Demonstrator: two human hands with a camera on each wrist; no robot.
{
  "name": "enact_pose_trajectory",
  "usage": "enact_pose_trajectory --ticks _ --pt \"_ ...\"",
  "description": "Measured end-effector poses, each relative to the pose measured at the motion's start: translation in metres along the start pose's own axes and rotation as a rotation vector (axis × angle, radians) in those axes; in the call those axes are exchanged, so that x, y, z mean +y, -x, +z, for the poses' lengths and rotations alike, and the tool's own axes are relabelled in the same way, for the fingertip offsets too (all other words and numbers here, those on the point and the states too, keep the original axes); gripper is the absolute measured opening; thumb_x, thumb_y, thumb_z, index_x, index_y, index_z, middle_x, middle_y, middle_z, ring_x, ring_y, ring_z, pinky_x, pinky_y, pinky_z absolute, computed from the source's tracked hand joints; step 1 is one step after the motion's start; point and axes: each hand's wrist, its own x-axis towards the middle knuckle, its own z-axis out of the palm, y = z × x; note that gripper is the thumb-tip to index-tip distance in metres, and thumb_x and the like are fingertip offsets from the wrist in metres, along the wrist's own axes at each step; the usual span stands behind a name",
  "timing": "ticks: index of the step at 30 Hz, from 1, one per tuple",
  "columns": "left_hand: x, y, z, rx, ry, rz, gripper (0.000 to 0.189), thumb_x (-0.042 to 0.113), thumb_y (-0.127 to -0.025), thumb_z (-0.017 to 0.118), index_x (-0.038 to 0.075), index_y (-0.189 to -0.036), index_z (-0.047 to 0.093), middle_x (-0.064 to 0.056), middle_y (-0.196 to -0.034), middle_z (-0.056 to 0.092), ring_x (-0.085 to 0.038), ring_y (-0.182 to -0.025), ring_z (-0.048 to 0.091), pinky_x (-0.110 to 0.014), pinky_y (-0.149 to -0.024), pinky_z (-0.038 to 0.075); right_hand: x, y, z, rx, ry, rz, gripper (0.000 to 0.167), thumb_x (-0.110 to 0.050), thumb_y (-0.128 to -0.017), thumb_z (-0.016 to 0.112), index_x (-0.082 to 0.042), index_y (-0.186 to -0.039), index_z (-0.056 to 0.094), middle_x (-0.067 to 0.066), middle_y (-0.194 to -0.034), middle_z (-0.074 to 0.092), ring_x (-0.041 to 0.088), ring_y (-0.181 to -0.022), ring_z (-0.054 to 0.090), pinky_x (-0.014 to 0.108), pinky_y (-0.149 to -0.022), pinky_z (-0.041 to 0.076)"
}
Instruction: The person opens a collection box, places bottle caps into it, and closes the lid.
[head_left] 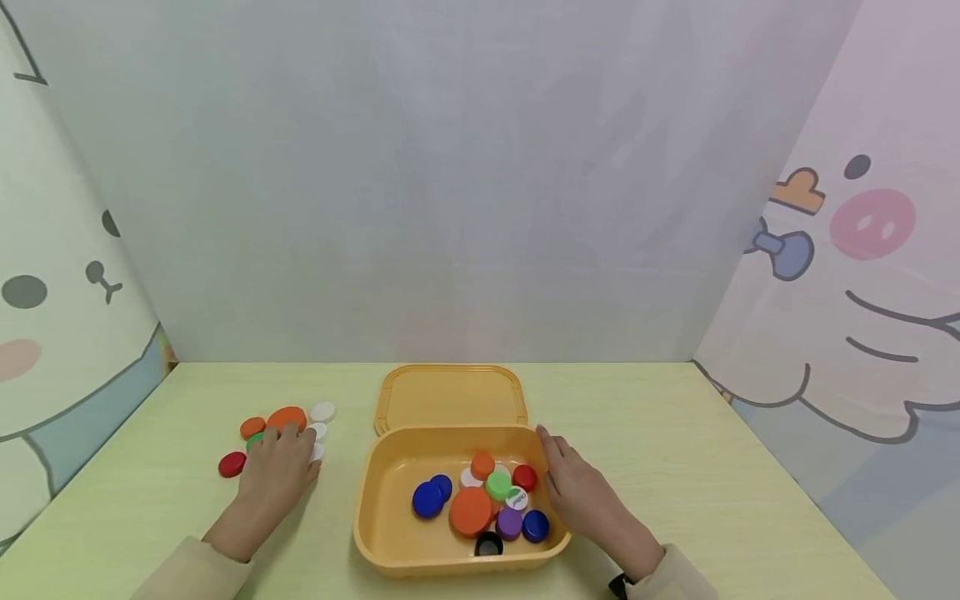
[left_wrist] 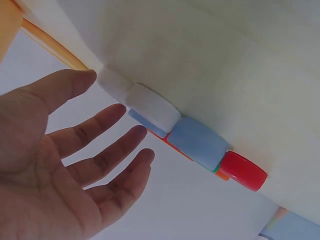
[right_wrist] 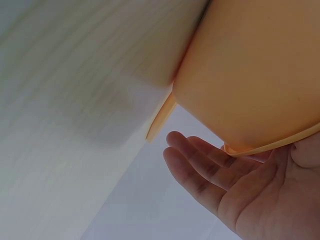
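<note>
My left hand (head_left: 276,475) is over a cluster of plastic bottle caps on the table, its fingers loosely spread and holding nothing. Around it lie a red cap (head_left: 232,464), a small orange cap (head_left: 252,427), a larger orange cap (head_left: 287,418) and a white cap (head_left: 323,412); a green cap is partly hidden by the hand. In the left wrist view, the fingertips are near a white cap (left_wrist: 154,107). My right hand (head_left: 581,492) holds the right rim of the yellow-orange plastic box (head_left: 386,500), fingers along its outside; the thumb is partly hidden by the rim.
Several caps lie inside the box, among them a blue cap (head_left: 427,500), an orange cap (head_left: 471,511), a purple cap (head_left: 509,523) and a black cap (head_left: 489,544). The matching lid (head_left: 452,396) lies flat behind the box. A pale curtain (head_left: 450,183) hangs beyond the table.
</note>
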Motion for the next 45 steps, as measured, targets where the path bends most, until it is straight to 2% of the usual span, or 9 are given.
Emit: enact_pose_trajectory --ticks 8,18,29,37,42,45 --pt "-0.001 -0.001 0.003 -0.005 -0.001 -0.001 0.036 0.023 -0.07 0.077 -0.001 -0.088 0.058 -0.013 -0.075 0.049 -0.028 -0.065 0.044 -0.035 -0.05 0.041 0.0 0.0 0.0 -0.001 0.001 0.003 0.051 -0.01 -0.092 0.046 0.0 -0.139 0.031 0.015 -0.126 0.049 0.028 -0.113 0.053 0.043 -0.089 0.047" --pt "-0.002 -0.001 0.006 -0.051 0.009 -0.01 0.036 0.024 -0.071 0.076 -0.001 -0.087 0.057 -0.013 -0.076 0.047 -0.028 -0.067 0.044 -0.035 -0.052 0.042 0.002 0.0 0.002 0.001 0.003 -0.002 0.051 -0.01 -0.092 0.045 0.0 -0.139 0.031 0.015 -0.127 0.049 0.028 -0.114 0.053 0.043 -0.089 0.047" --pt "-0.001 -0.001 0.005 -0.024 0.012 -0.007 0.043 0.026 -0.069 0.077 -0.006 -0.088 0.055 -0.012 -0.074 0.046 -0.025 -0.065 0.043 -0.034 -0.051 0.04 0.0 0.0 0.001 -0.002 -0.003 0.003 0.051 -0.01 -0.092 0.046 -0.001 -0.139 0.031 0.015 -0.127 0.049 0.028 -0.113 0.053 0.043 -0.089 0.048" --pt "0.002 -0.002 -0.004 0.036 0.012 0.022 0.046 0.029 -0.068 0.079 -0.005 -0.089 0.054 -0.012 -0.074 0.048 -0.025 -0.062 0.044 -0.032 -0.051 0.041 0.0 0.0 0.001 -0.001 -0.004 0.002 0.051 -0.009 -0.091 0.046 0.0 -0.139 0.031 0.015 -0.126 0.049 0.027 -0.112 0.054 0.042 -0.088 0.048" --pt "0.01 -0.005 -0.015 0.048 0.035 0.03 0.048 0.03 -0.069 0.077 -0.005 -0.094 0.055 -0.016 -0.084 0.054 -0.028 -0.069 0.049 -0.038 -0.062 0.049 0.001 0.0 0.001 -0.003 -0.003 0.003 0.051 -0.009 -0.092 0.046 0.0 -0.14 0.031 0.015 -0.126 0.049 0.027 -0.113 0.053 0.042 -0.088 0.048" --pt "0.016 -0.007 -0.021 0.076 0.05 0.046 0.049 0.03 -0.07 0.077 -0.006 -0.097 0.055 -0.018 -0.089 0.056 -0.032 -0.076 0.053 -0.043 -0.071 0.05 0.001 0.0 0.001 -0.002 -0.005 0.001 0.051 -0.01 -0.092 0.046 0.0 -0.14 0.03 0.014 -0.127 0.049 0.027 -0.113 0.053 0.042 -0.088 0.048"
